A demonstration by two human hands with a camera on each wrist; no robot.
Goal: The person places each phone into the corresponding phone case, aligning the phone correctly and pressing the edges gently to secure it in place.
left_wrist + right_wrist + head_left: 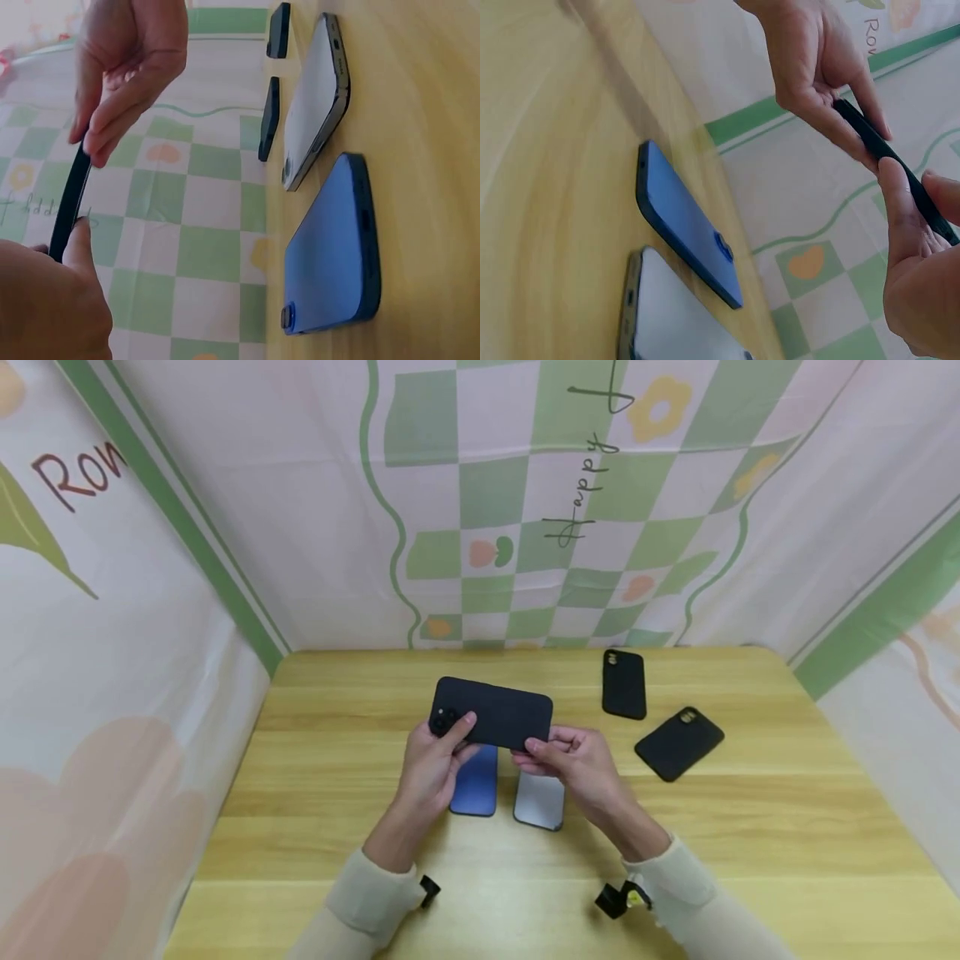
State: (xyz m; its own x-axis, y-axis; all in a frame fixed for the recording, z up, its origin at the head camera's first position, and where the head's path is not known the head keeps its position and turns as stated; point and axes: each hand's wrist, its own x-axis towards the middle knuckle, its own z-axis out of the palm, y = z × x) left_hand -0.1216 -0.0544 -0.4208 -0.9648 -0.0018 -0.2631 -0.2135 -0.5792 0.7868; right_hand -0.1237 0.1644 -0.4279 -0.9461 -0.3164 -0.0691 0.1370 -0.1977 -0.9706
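A black phone [506, 714], perhaps in a black case, is held sideways above the table by both hands. Its back faces the head camera, with dark camera lenses at the left end. My left hand [429, 768] grips that left end, thumb on the back near the lenses. At the lower right corner, my right hand [581, 768] pinches the phone between thumb and fingers. Below the hands lie a blue phone [474, 787] and a silver-white phone [540, 802], both back up. The left wrist view shows the held phone [69, 199] edge-on, well above the table.
Two black phone cases [624, 685] [678, 743] lie at the back right, wood showing through their camera cutouts. The wooden table [337, 835] meets a printed cloth [330, 527] at its back, with more cloth at both sides. Small black devices [611, 900] sit at the cuffs.
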